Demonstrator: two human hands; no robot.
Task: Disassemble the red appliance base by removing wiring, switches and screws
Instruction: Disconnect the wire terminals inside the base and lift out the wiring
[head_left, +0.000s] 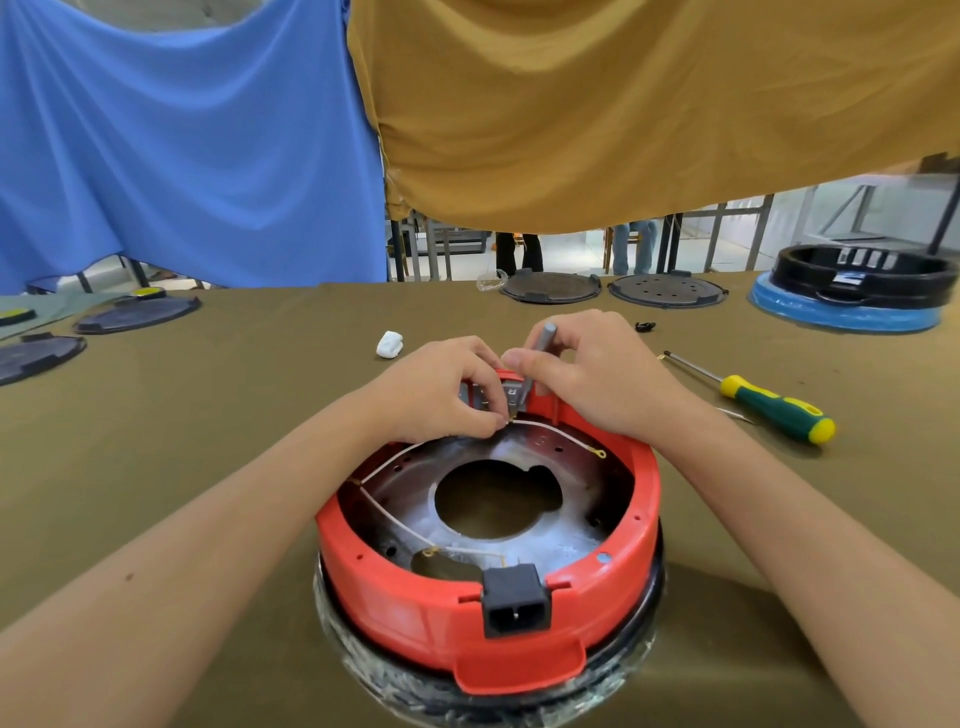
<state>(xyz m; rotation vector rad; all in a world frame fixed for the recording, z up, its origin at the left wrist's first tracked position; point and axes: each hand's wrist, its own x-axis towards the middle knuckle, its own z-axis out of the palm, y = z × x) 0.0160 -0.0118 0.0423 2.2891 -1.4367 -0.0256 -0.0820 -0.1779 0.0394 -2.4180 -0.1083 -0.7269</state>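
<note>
The round red appliance base (524, 597) lies upside down in front of me, with a black power socket (515, 600) in its near wall. White wires (395, 514) run around its metal floor. At the far rim, my left hand (436, 389) pinches a white wire end beside a metal switch bracket (511, 393). My right hand (597, 374) grips a slim grey tool (540, 353), tip down into that bracket.
A green-and-yellow screwdriver (769, 405) lies to the right. A white crumpled wad (389, 344) sits behind my left hand. Dark round plates (550, 287) line the far edge and left side; a black-and-blue base (852, 296) stands far right. Blue and mustard cloths hang behind.
</note>
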